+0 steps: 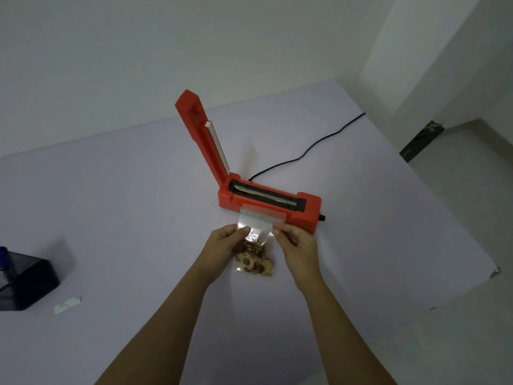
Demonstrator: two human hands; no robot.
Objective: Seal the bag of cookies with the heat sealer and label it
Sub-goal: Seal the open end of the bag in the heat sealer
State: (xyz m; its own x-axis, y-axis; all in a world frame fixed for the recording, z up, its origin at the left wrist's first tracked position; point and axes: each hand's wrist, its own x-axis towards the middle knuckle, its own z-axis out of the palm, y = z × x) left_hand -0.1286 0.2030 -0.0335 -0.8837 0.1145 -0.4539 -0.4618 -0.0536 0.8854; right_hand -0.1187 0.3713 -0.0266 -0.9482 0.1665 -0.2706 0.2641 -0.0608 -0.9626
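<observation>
1. Both forearms reach in from the near edge over the pale table [138,212].
2. The left hand [224,241] pinches the left edge of the clear bag [256,232], thumb on top and fingers curled beneath.
3. The right hand [295,241] pinches the right edge the same way, its other fingers curled in.
4. The cookies [255,262] sit heaped at the bag's near end, between the wrists.
5. The bag's far end lies against the front of the red sealer [308,209], short of the heating strip.
6. The sealer's arm [200,134] stands raised, nearly upright.
7. A black cord [305,151] runs from behind the sealer to the far right.
8. Well to the left, a white slip [66,304] lies beside a black box [25,282]. I cannot tell whether the slip carries any writing.
</observation>
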